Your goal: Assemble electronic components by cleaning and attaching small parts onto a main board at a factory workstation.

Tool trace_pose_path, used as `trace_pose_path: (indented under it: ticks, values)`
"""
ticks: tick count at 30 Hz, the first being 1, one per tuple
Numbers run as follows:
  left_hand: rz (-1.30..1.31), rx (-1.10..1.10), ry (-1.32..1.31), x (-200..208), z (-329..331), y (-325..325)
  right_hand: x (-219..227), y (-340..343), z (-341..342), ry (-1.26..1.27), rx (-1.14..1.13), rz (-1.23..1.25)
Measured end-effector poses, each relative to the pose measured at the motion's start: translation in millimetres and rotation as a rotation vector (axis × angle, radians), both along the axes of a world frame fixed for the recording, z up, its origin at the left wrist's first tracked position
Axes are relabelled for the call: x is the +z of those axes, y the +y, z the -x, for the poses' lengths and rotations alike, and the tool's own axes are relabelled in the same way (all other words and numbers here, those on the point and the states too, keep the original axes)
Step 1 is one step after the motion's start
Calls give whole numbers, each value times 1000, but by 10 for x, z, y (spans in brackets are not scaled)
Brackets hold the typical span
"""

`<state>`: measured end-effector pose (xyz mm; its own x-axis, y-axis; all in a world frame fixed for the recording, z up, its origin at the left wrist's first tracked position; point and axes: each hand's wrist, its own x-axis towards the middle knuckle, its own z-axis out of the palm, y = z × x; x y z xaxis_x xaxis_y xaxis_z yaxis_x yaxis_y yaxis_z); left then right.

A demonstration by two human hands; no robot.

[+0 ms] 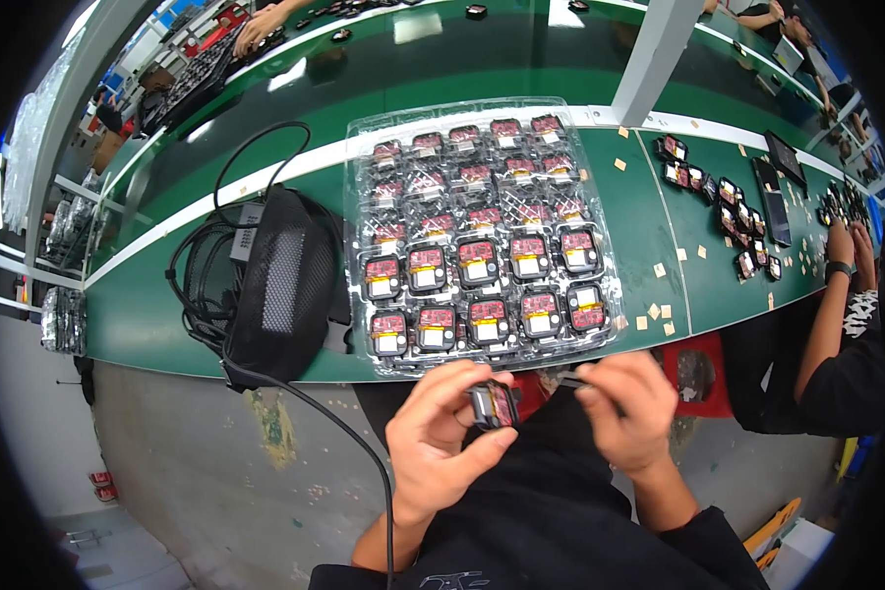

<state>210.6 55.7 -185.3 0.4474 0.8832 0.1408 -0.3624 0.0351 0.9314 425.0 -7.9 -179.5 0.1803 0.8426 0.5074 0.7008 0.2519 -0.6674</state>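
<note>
Over my lap, just off the table's near edge, my left hand (431, 444) grips a small black square electronic case (493, 406) between thumb and fingers. The case is tilted, and a dark red circuit board shows inside it. To its right, apart from it, my right hand (631, 415) is closed in a pinch on a small flat dark piece (568, 380) whose kind I cannot make out. Beyond both hands lies a clear plastic tray (353, 211). Rows of similar cases (478, 262) sit in its pockets, their red boards facing up.
Left of the tray, a black mesh bag (283, 285) stands among coiled cables; one cable (359, 442) hangs past my left forearm. Small pale squares (660, 269) are scattered on the green table (138, 320). More cases (737, 211) lie right, near a co-worker's hands (849, 244).
</note>
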Motion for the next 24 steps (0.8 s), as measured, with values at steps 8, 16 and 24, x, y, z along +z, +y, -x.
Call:
trace_pose_path:
  ticks: [8,16,24]
  values:
    - [-715,540,699,222,-41,1072,-128,-59,-467,38,-275,-51]
    - [-725,551,1028,124,-45,1610,-205,-194,-594,84,-354,-9]
    - [-678,347,1082,207,120,1671,-275,-208,-664,81,-379,18]
